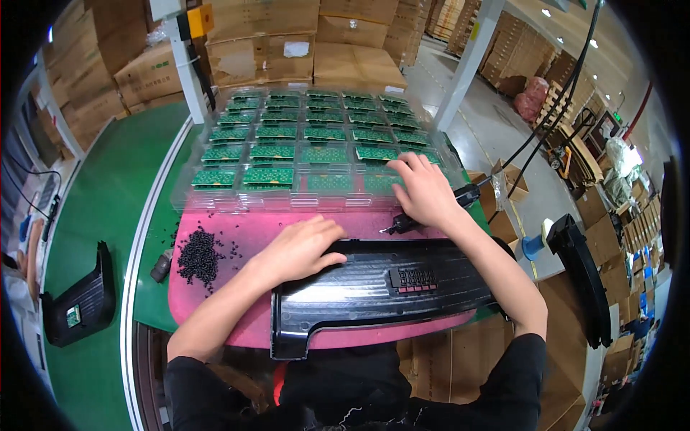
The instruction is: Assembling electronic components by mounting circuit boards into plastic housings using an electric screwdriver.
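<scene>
A long black plastic housing (352, 280) lies in front of me on a pink mat (251, 219), with a small slotted opening near its middle. My left hand (305, 248) rests at its far left edge, fingers stretched out and thumb apart on the plastic. Beyond it stands a clear plastic tray (345, 201) holding rows of green circuit boards (272, 176). My right hand (424, 188) reaches over the tray's near right part, thumb and fingers apart beside a circuit board (377, 153); I see nothing between them. Beneath that forearm lies a black power screwdriver (431, 212).
A heap of small black screws (200, 255) lies left on the mat. Further left, another black housing (83, 302) with a board in it sits on the green conveyor (194, 136). A black cable (546, 136) hangs at right. Another black housing (581, 280) stands at far right.
</scene>
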The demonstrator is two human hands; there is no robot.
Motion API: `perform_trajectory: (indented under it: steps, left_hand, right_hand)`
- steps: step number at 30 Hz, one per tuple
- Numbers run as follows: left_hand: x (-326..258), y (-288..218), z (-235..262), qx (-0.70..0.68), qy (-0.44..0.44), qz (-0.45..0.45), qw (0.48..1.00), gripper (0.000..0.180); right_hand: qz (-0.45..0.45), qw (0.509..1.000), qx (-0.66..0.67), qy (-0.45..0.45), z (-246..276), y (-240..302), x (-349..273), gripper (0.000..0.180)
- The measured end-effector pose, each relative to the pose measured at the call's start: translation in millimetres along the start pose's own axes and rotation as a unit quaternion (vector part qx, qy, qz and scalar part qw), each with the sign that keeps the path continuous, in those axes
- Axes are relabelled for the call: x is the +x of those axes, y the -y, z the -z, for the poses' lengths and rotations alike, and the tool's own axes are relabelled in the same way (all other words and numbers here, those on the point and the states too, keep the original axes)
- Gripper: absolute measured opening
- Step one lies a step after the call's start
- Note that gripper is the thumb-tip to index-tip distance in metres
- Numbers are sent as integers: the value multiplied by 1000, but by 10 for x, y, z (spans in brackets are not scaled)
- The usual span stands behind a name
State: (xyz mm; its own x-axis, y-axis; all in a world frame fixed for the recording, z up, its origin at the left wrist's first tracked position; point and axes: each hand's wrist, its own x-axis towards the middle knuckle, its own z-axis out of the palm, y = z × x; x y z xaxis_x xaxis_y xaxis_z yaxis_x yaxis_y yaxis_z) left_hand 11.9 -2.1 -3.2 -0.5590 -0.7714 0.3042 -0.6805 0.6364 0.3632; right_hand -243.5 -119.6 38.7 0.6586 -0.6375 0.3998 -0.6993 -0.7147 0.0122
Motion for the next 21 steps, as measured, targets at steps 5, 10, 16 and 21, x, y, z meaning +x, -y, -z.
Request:
perform_trajectory:
  steps: [5,10,16,21]
  left_hand:
    - [-32,56,96,11,12,44,999,20]
    - [-172,106,332,25,67,75,995,20]
    - [-188,144,376,-180,-173,34,968,64]
    - [-16,-205,451,-362,-220,-1,906,24]
  right_hand:
    - [-43,998,-25,38,-548,-269,241,39]
    - [0,998,-58,-1,-396,-195,247,40]
    - [176,969,106,-136,372,270,110,23]
    - [200,956,209,-46,755,636,-259,28]
